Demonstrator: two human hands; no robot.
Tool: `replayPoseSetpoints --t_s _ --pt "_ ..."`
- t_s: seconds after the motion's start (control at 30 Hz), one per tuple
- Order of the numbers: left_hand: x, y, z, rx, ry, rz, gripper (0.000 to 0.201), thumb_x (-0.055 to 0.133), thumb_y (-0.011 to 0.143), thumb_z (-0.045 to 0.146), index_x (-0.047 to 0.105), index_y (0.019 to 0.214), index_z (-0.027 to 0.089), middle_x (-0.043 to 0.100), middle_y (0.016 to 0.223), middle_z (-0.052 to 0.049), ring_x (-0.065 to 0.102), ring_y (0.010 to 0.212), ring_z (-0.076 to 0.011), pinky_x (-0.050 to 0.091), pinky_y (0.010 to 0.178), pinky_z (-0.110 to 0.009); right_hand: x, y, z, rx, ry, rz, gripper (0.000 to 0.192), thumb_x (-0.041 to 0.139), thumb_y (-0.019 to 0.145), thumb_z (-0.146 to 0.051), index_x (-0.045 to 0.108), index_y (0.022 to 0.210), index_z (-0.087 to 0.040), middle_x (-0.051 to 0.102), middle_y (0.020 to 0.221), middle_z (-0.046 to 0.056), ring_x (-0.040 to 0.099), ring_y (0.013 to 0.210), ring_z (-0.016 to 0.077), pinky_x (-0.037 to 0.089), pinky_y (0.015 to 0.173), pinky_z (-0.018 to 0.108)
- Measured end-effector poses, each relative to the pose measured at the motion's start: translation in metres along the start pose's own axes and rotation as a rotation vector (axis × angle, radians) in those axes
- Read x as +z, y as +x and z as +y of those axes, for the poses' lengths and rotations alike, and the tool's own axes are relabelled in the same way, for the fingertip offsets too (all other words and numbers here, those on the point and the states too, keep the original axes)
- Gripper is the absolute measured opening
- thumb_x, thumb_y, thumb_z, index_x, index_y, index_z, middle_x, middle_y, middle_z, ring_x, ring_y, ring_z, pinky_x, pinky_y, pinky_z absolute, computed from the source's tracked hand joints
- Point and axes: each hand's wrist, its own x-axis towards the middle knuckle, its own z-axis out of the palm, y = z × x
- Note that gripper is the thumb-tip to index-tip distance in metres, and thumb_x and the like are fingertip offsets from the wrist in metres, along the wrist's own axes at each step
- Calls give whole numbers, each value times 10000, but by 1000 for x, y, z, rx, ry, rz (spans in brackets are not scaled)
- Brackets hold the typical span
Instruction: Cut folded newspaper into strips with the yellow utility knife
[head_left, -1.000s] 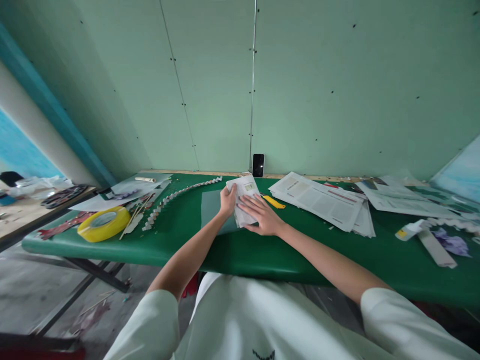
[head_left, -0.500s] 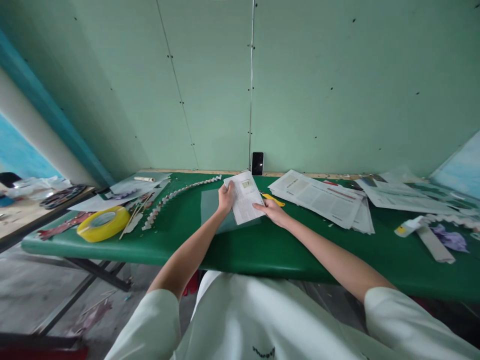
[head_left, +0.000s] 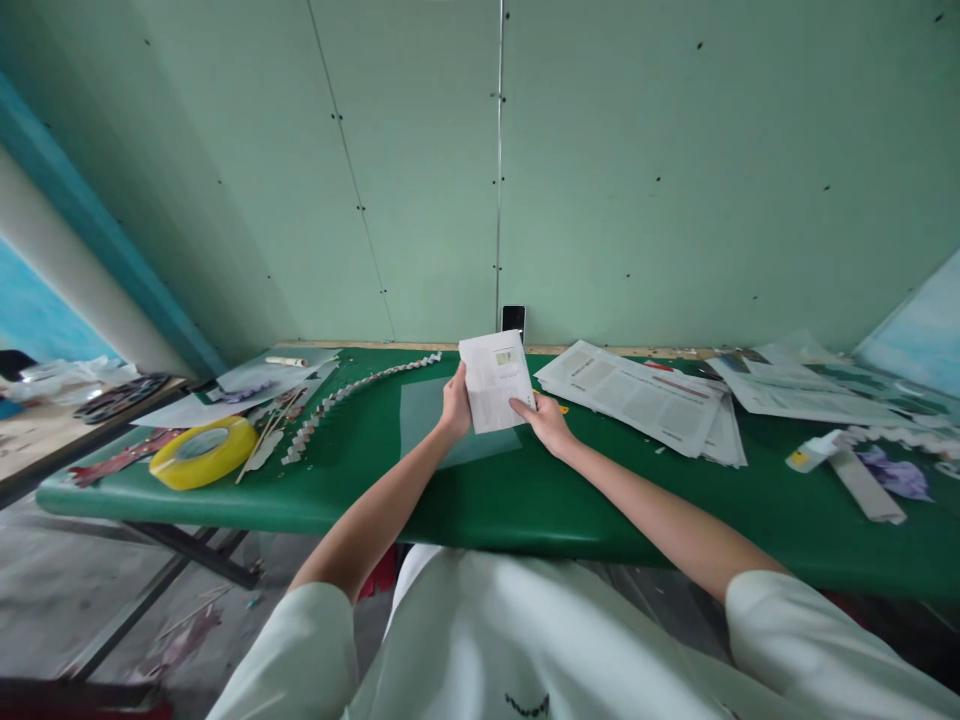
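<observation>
A folded sheet of printed paper (head_left: 495,385), with a small greenish picture near its top, is held up above the table. My left hand (head_left: 454,402) grips its left edge, thumb along the side. At the lower right corner my right hand (head_left: 549,420) pinches it, thumb on the front and fingers hidden behind. Beneath the paper, a translucent sheet (head_left: 424,415) lies flat on the green tabletop. Something yellow (head_left: 563,408) shows just behind my right hand, mostly covered.
A phone (head_left: 514,318) leans against the wall. Printed sheets (head_left: 637,395) are piled right of centre. A yellow tape roll (head_left: 202,452), thin sticks (head_left: 270,430) and a folded paper chain (head_left: 337,395) lie left. A white glue bottle (head_left: 814,452) sits at right.
Both hands have raised the folded paper slightly and turned it more upright. It now covers the lower part of the phone, and less of the yellow thing shows.
</observation>
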Motion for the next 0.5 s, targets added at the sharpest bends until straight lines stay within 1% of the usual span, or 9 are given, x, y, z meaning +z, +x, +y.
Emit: replayPoseSetpoints --t_s 0.07,0.13,0.2,0.27,0.37,0.43,0.5 --pt "6 -6 -3 9 43 -49 687 872 868 710 755 1281 174 802 1264 -177 783 1133 -363 661 905 -432 -1 0 0 -23 10 27 580 875 810 -728 848 1115 -235 843 1228 133 763 1204 446 635 998 556" --pt "10 -10 -7 19 100 -43 656 915 869 632 737 1316 187 777 1354 -176 772 1180 -362 665 934 -444 -1 0 0 -38 12 32 601 865 808 -750 840 1121 -237 843 1219 130 765 1194 439 639 990 546" --pt "12 -13 -10 6 155 -19 623 917 891 585 722 1330 189 764 1386 -177 769 1192 -355 668 945 -454 -1 0 -1 -37 9 18 606 854 818 -756 832 1139 -243 839 1229 125 766 1191 425 642 991 535" --pt "12 -12 -13 -11 183 -4 600 904 912 571 717 1330 185 766 1378 -180 774 1172 -345 671 935 -454 -1 -1 -1 -30 -3 9 598 845 830 -755 827 1141 -245 834 1237 124 765 1188 418 643 988 530" --pt "9 -9 -14 -26 153 -8 619 913 898 581 716 1332 186 777 1353 -169 788 1126 -327 675 916 -442 -2 0 -1 -39 -8 10 579 840 838 -742 825 1122 -238 835 1209 124 761 1185 421 636 990 529" --pt "6 -7 -14 -53 112 -39 649 931 866 605 732 1313 179 797 1301 -165 798 1094 -324 677 909 -438 -2 1 1 -46 10 7 574 838 840 -736 824 1124 -238 837 1190 117 759 1184 415 632 992 520" --pt "4 -5 -14 -80 85 -87 671 940 829 655 767 1239 153 820 1210 -173 804 1064 -336 677 896 -442 -3 3 1 -48 32 -6 572 836 842 -734 823 1133 -242 837 1185 109 760 1173 402 631 984 503"
